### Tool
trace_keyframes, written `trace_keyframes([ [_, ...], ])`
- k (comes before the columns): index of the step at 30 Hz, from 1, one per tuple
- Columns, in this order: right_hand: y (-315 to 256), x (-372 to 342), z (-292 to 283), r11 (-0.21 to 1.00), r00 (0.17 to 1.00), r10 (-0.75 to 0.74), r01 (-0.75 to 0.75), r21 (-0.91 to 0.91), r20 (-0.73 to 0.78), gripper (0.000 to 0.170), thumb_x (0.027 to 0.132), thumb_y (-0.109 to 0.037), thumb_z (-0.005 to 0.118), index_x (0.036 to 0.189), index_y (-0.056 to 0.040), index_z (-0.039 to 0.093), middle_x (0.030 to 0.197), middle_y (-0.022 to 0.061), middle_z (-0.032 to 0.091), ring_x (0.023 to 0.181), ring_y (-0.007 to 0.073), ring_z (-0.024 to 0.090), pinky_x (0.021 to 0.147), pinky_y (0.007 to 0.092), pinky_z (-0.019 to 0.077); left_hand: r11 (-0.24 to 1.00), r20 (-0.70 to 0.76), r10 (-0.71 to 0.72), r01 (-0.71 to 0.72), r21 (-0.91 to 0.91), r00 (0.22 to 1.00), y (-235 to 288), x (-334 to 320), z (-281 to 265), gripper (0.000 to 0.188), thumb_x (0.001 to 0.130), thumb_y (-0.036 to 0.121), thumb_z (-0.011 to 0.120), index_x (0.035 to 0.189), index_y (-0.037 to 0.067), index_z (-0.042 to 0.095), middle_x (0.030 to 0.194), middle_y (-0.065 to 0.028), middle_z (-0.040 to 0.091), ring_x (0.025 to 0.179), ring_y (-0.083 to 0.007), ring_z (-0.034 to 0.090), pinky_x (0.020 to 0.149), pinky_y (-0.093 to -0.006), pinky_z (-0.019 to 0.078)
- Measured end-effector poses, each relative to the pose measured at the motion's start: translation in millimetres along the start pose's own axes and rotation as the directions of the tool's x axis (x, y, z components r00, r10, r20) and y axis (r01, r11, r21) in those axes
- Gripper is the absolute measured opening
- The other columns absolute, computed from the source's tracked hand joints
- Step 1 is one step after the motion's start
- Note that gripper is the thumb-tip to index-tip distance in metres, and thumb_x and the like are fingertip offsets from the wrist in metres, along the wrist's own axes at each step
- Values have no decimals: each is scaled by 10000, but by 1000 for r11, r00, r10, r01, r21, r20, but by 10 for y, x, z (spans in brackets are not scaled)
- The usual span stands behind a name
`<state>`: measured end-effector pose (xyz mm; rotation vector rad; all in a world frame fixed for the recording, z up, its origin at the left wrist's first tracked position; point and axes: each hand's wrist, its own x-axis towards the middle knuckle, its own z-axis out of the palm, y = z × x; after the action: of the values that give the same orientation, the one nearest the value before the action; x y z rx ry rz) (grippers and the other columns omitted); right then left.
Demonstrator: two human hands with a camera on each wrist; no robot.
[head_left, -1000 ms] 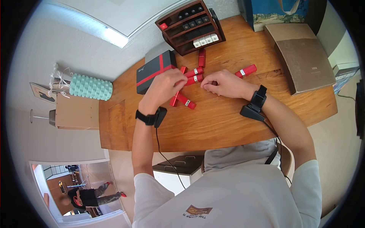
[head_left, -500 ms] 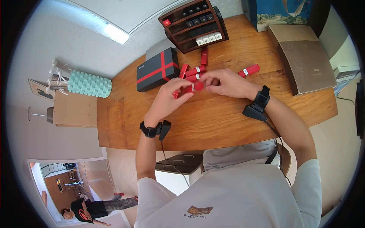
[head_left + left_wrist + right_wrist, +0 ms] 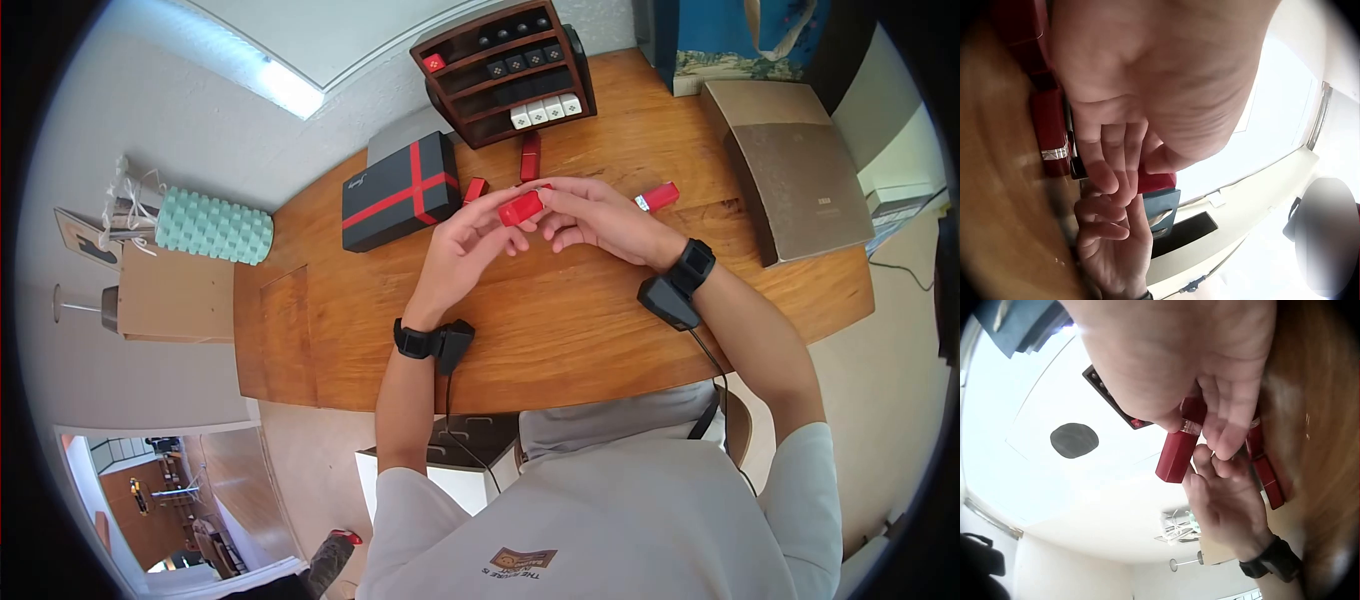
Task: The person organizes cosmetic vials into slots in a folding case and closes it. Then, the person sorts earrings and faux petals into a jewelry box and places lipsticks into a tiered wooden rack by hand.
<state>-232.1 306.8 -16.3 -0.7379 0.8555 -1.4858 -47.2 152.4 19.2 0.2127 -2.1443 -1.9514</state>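
Note:
The right hand (image 3: 610, 222) pinches a red tube (image 3: 521, 208) between thumb and fingers, raised over the wooden table. In the right wrist view the tube (image 3: 1175, 453) tilts, with the thumb at its silver band. The left hand (image 3: 460, 255) is beside it, fingers loosely bent and thumb apart; its fingertips are close to the right fingers, and contact with the tube is unclear. In the left wrist view the left hand (image 3: 1160, 81) partly hides the red tube (image 3: 1157, 182). Other red tubes (image 3: 530, 158) (image 3: 657, 197) lie on the table, some partly behind the hands.
A black box with red ribbon (image 3: 400, 192) lies at the left. Behind stands a dark wooden rack (image 3: 510, 85) with red, black and white pieces. A brown box (image 3: 800, 170) and a blue bag (image 3: 735, 50) are at the right; a green roller (image 3: 215, 225) is far left.
The left hand has lifted a red tube off the pile and moved right; the tube is now in the right hand's pinch. The person in the doorway has moved mostly out of sight.

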Motion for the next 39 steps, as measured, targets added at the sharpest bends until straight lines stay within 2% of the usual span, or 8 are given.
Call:
trace_keyframes([
  [3, -15, -12, 46, 997, 998, 58, -58, 41, 6, 443, 1086, -323, 594, 1399, -9, 576, 1125, 39, 690, 925, 65, 637, 807, 246, 579, 993, -60, -2, 10, 120, 998, 12, -80, 33, 435, 1008, 21, 657, 1430, -9, 560, 1182, -128, 718, 1009, -178, 695, 845, -293, 553],
  [8, 1, -30, 194, 940, 971, -188, 134, -314, -148, 368, 986, -171, 749, 1315, -38, 651, 1143, 20, 670, 904, 58, 625, 768, 236, 554, 878, -150, 129, -43, 477, 980, -47, -82, -56, 400, 957, -4, 718, 1346, 3, 627, 1238, -88, 696, 1080, -170, 689, 916, -290, 547],
  [11, 128, -16, 191, 754, 887, -460, 364, -547, -44, 355, 932, -113, 799, 1263, -57, 683, 1105, -1, 650, 875, 60, 611, 748, 230, 529, 896, -211, 184, -75, 437, 960, -109, -61, -50, 365, 890, 62, 809, 1235, 56, 692, 1170, -68, 735, 954, -142, 711, 797, -268, 556],
  [18, 64, -56, 227, 633, 842, -540, 406, -659, -1, 348, 921, -115, 811, 1243, -55, 693, 1067, -9, 644, 839, 62, 605, 748, 231, 519, 798, -105, 244, -139, 586, 964, -59, -53, -57, 357, 922, 17, 765, 1262, 11, 658, 1274, -79, 673, 1092, -151, 655, 918, -301, 545],
  [20, 41, -53, 247, 880, 927, -332, 238, -412, -176, 315, 972, -176, 767, 1246, -39, 692, 1023, -6, 660, 834, 67, 609, 747, 235, 526, 859, -168, 221, -110, 500, 961, -55, -66, -37, 422, 873, 9, 815, 1266, 10, 661, 1273, -92, 664, 1103, -156, 647, 923, -304, 543],
  [26, 8, 11, 165, 986, 956, -159, 165, 3, -248, 359, 1051, -291, 663, 1268, -4, 658, 1004, 20, 689, 814, 59, 626, 723, 226, 555, 769, -48, 420, -327, 550, 906, 23, -86, 30, 510, 778, 23, 888, 1245, 22, 685, 1241, -128, 686, 989, -215, 691, 831, -318, 577],
  [36, 83, 24, 135, 996, 984, -14, -2, -90, -180, 375, 1048, -323, 667, 1245, -4, 661, 1009, 31, 694, 800, 70, 634, 704, 234, 570, 789, -179, 465, -314, 529, 867, 71, -103, 55, 369, 838, -84, 770, 1193, -3, 711, 1222, -137, 672, 979, -189, 689, 826, -298, 579],
  [39, 92, 17, 140, 994, 983, 0, -19, -107, -181, 368, 1051, -324, 660, 1227, -1, 670, 1002, 30, 692, 790, 75, 636, 701, 240, 572, 681, -95, 518, -343, 647, 850, 65, -106, 36, 372, 830, -81, 778, 1189, -5, 713, 1219, -142, 676, 970, -191, 688, 820, -294, 577],
])
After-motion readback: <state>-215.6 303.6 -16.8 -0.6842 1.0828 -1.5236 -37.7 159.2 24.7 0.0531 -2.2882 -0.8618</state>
